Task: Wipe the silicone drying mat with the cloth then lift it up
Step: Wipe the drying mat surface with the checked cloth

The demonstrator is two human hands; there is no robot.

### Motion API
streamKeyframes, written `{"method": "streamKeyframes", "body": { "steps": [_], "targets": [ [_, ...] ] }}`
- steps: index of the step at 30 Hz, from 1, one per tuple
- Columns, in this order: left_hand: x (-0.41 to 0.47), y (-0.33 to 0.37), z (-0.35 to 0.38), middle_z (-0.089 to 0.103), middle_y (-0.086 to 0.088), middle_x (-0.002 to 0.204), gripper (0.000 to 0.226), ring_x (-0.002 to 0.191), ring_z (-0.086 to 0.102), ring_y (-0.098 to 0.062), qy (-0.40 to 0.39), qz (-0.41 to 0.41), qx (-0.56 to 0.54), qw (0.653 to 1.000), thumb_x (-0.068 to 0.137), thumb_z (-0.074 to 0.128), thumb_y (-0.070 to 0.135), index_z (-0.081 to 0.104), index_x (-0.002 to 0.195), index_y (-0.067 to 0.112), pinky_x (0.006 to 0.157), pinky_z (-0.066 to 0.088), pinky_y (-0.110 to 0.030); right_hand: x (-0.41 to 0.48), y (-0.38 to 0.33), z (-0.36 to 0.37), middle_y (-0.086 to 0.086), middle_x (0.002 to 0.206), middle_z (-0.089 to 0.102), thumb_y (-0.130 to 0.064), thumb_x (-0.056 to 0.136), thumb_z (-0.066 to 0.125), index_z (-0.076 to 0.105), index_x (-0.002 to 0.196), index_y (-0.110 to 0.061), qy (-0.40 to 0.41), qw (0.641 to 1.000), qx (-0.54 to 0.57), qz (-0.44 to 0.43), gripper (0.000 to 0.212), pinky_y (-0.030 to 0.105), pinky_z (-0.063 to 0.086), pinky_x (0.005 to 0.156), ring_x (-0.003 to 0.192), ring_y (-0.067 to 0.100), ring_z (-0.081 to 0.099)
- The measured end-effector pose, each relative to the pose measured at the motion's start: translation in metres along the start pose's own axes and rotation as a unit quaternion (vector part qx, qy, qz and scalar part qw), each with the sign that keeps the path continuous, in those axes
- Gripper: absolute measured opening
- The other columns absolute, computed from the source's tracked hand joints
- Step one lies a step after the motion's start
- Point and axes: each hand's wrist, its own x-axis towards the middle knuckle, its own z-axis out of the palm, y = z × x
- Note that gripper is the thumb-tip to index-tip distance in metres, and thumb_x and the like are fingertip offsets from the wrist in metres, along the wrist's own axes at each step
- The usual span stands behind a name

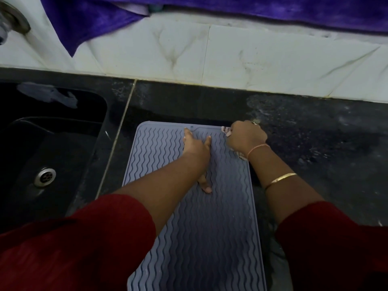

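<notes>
Dark stone bench (304,143), white tiled wall behind. One black sink (52,143) at left, one drain (45,177). One purple towel (94,22) hanging above. One grey-blue ridged silicone mat (210,238), flat on bench beside sink. Left hand (196,149): fingers (187,135) straight, spread, pressing mat. Right hand (246,136): fingers curled round one pale cloth (226,131) at mat's far right corner. Two bangles on right wrist.

One mat (195,227), one cloth (226,131), two hands (196,151) (246,136), one sink (52,133), one drain (44,176), seemingly two bangles (258,148) (281,179).
</notes>
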Motion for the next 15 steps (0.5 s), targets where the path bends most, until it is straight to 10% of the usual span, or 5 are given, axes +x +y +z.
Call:
{"method": "streamKeyframes", "body": {
  "steps": [11,15],
  "targets": [
    [0.008,0.003,0.006,0.036,-0.02,0.148,0.13,0.14,0.025,-0.044,0.024,-0.007,-0.006,1.0,0.071,0.063,0.07,-0.02,0.148,0.008,0.11,0.001,-0.066,-0.074,0.006,0.007,0.007,0.096,0.065,-0.03,0.084,0.054,0.065,0.09,-0.021,-0.042,0.992,0.114,-0.027,0.015,0.03,0.05,0.07,0.091,0.029,0.062],
    [0.005,0.002,0.004,0.037,-0.02,0.148,0.136,0.141,0.025,-0.043,0.02,-0.007,-0.005,1.0,0.065,0.064,0.075,-0.021,0.147,0.007,0.111,0.001,-0.064,-0.009,-0.002,-0.001,0.016,0.116,0.053,-0.032,0.087,0.054,0.057,0.12,-0.019,0.073,0.99,0.117,-0.037,0.036,0.045,0.05,0.084,0.107,0.039,0.052]
  ]
}}
